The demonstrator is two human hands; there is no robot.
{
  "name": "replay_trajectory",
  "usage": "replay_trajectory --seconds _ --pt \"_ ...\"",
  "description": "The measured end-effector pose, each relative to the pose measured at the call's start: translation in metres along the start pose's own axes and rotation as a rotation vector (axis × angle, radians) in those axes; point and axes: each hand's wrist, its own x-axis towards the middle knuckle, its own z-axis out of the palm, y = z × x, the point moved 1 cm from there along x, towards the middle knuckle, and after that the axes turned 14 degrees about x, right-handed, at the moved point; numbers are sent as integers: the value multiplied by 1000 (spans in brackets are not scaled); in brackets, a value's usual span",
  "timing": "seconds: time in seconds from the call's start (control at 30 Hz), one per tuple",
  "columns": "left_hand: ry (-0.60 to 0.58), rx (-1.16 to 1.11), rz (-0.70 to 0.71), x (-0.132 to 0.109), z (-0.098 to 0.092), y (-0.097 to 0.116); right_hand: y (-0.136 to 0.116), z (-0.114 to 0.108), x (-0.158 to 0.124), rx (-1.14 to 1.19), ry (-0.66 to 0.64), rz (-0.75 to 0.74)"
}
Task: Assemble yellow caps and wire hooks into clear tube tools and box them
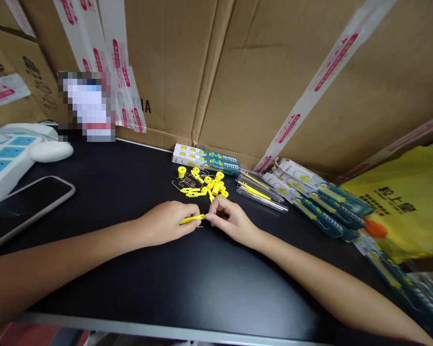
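Observation:
My left hand (pixel 164 223) is closed around a slim yellow plastic strip (pixel 193 218), whose holed end points right. Facing it, my right hand (pixel 235 222) pinches a small thin metal wire piece (pixel 211 213) close to that end. Fingertips partly cover the wire, so I cannot tell if it passes through the hole. Just beyond my hands lies a loose pile of yellow plastic caps (pixel 216 185), flat yellow strips (pixel 192 191) and metal wire hooks and springs (pixel 187 181).
Clear plastic tubes (pixel 261 196) with yellow parts lie right of the pile. Printed boxes (pixel 205 158) rest behind it, and more boxes (pixel 310 197) at right near a yellow bag (pixel 400 202). A phone (pixel 29 206) and power strip (pixel 7 161) occupy the left. Cardboard cartons (pixel 274 72) stand behind.

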Motion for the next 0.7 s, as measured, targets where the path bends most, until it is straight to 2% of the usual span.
replay_trajectory --seconds 0.37,0.7 --pt "14 39 -13 0 1 0 -6 1 1 0 -77 36" --pt "-15 170 -11 0 3 2 -3 4 0 35 19 4"
